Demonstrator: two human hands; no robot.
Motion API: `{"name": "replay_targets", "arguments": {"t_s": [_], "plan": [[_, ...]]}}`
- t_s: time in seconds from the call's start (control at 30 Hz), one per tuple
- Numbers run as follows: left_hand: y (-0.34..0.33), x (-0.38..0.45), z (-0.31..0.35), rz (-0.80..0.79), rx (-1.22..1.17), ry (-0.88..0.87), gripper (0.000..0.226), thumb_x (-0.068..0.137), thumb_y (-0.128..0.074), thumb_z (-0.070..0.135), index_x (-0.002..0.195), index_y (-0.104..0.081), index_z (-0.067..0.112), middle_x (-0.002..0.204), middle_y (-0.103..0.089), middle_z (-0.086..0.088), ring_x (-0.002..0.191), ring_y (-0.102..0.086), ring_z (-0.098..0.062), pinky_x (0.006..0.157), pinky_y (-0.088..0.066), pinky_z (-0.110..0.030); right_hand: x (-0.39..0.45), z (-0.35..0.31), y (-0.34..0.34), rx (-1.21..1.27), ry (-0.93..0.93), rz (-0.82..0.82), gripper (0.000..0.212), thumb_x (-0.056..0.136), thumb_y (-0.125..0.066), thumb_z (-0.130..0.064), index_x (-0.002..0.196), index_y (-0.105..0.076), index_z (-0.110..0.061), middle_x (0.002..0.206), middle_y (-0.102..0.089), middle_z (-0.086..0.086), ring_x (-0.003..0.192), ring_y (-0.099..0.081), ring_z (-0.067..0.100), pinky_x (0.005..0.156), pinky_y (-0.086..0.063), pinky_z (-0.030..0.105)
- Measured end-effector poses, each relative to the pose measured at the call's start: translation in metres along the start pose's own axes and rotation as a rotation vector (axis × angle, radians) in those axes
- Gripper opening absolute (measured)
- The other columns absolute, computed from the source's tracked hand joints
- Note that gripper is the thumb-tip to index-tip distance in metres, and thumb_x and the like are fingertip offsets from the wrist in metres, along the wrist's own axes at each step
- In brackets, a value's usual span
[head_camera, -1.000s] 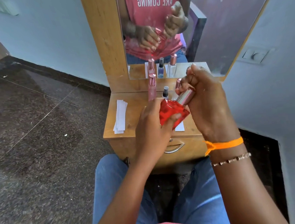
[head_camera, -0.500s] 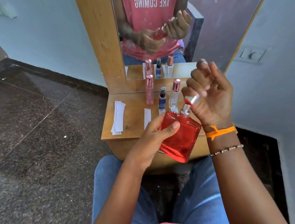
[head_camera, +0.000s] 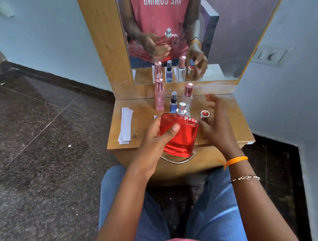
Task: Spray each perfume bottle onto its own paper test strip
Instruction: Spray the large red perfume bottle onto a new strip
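My left hand (head_camera: 153, 142) grips a flat red perfume bottle (head_camera: 182, 135) above the front of the wooden dresser top (head_camera: 237, 125). The bottle's silver spray nozzle (head_camera: 181, 108) is bare. Its silver cap (head_camera: 205, 114) stands on the dresser top just right of the bottle. My right hand (head_camera: 219, 126) hovers beside the cap with fingers spread and holds nothing. A stack of white paper test strips (head_camera: 126, 128) lies at the left of the top. One strip (head_camera: 155, 117) peeks out behind the red bottle.
Three more bottles stand at the back: a tall pink one (head_camera: 159, 98), a small blue one (head_camera: 173, 103) and a clear one with a pink cap (head_camera: 188, 95). A mirror (head_camera: 242, 26) rises behind them. A drawer handle (head_camera: 179, 161) sits below the top, and walls close in on the right.
My right hand pulled the cap off the red bottle, carried it right and down, and let go of it on the dresser top. My left hand turned the bottle upright.
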State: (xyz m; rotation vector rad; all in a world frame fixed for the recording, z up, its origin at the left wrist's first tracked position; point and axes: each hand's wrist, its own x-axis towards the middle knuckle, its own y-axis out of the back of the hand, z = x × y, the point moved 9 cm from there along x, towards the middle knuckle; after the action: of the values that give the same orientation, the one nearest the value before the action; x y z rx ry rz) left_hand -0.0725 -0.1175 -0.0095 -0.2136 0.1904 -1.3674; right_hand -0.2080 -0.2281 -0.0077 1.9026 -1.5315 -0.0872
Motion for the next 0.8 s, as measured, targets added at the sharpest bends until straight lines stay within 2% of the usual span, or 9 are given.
{"name": "replay_targets", "arguments": {"t_s": [0.1,0.17,0.23,0.33,0.43,0.5,0.6,0.7,0.8], "plan": [[0.0,0.001,-0.001,0.007,0.002,0.015,0.044,0.079,-0.061,0.034,0.119,-0.055,0.016,0.102,-0.07,0.009,0.099,-0.064,-0.006,0.076,-0.049,-0.016,-0.007,-0.024,0.021,0.104,0.088,0.125,0.043,0.088,-0.057,-0.01,0.128,-0.043,-0.006,0.125,-0.049,0.011,0.114,-0.049,0.023,0.1,-0.042,0.035],[-0.001,0.003,-0.001,0.013,0.003,0.02,0.049,0.079,-0.061,0.036,0.123,-0.052,0.016,0.106,-0.069,0.009,0.103,-0.063,-0.008,0.08,-0.049,-0.018,-0.016,-0.038,0.022,0.33,0.067,0.076,0.037,0.091,-0.052,-0.026,0.126,-0.045,-0.017,0.117,-0.053,0.004,0.106,-0.053,0.015,0.09,-0.047,0.03],[-0.003,0.004,0.001,0.019,-0.011,0.013,0.051,0.08,-0.059,0.035,0.126,-0.05,0.015,0.108,-0.068,0.007,0.104,-0.063,-0.008,0.081,-0.049,-0.019,-0.029,-0.054,0.006,0.448,0.065,-0.109,0.042,0.088,-0.054,-0.036,0.129,-0.042,-0.032,0.116,-0.054,-0.001,0.105,-0.054,0.008,0.085,-0.047,0.019],[-0.007,0.005,-0.002,-0.006,-0.033,0.044,0.047,0.082,-0.055,0.034,0.125,-0.05,0.016,0.116,-0.064,-0.001,0.108,-0.061,-0.011,0.085,-0.05,-0.023,-0.044,-0.068,-0.017,0.421,0.111,-0.293,0.063,0.082,-0.07,-0.031,0.132,-0.033,-0.045,0.129,-0.05,-0.008,0.115,-0.053,0.002,0.089,-0.047,0.015],[-0.004,0.003,-0.002,-0.022,0.047,0.095,0.032,0.094,-0.043,0.031,0.121,-0.054,0.019,0.132,-0.048,-0.009,0.118,-0.052,-0.011,0.092,-0.046,-0.02,-0.043,-0.066,-0.013,0.441,0.129,-0.198,0.067,0.079,-0.074,-0.02,0.133,-0.038,-0.033,0.128,-0.051,-0.017,0.111,-0.057,-0.002,0.086,-0.046,0.011],[0.013,0.008,0.006,0.046,0.293,0.036,0.03,0.099,-0.036,0.027,0.119,-0.057,0.02,0.128,-0.042,-0.004,0.119,-0.045,-0.007,0.094,-0.039,-0.012,-0.043,-0.061,-0.008,0.45,0.122,-0.154,0.067,0.078,-0.075,-0.015,0.134,-0.04,-0.028,0.128,-0.049,-0.024,0.108,-0.057,-0.004,0.084,-0.046,0.009],[0.045,0.019,0.012,0.245,0.697,-0.019,0.029,0.099,-0.038,0.021,0.119,-0.059,0.02,0.12,-0.043,-0.003,0.121,-0.043,-0.016,0.106,-0.033,-0.028,-0.042,-0.057,-0.002,0.416,0.144,-0.155,0.071,0.078,-0.075,-0.008,0.137,-0.039,-0.025,0.13,-0.044,-0.036,0.108,-0.055,-0.011,0.082,-0.047,0.007],[0.067,0.027,0.003,0.433,1.05,0.079,0.029,0.094,-0.049,0.02,0.121,-0.057,0.019,0.124,-0.047,-0.007,0.117,-0.044,-0.027,0.1,-0.036,-0.041,-0.041,-0.056,-0.001,0.429,0.126,-0.172,0.07,0.08,-0.073,-0.008,0.139,-0.04,-0.025,0.131,-0.046,-0.032,0.111,-0.056,-0.005,0.084,-0.05,0.013],[0.058,0.035,-0.004,0.426,1.305,0.049,0.031,0.092,-0.053,0.024,0.122,-0.054,0.02,0.123,-0.047,-0.007,0.115,-0.038,-0.029,0.09,-0.03,-0.039,-0.04,-0.055,-0.001,0.446,0.109,-0.194,0.068,0.08,-0.072,-0.01,0.137,-0.041,-0.028,0.129,-0.049,-0.027,0.11,-0.058,0.001,0.084,-0.05,0.014]]}}
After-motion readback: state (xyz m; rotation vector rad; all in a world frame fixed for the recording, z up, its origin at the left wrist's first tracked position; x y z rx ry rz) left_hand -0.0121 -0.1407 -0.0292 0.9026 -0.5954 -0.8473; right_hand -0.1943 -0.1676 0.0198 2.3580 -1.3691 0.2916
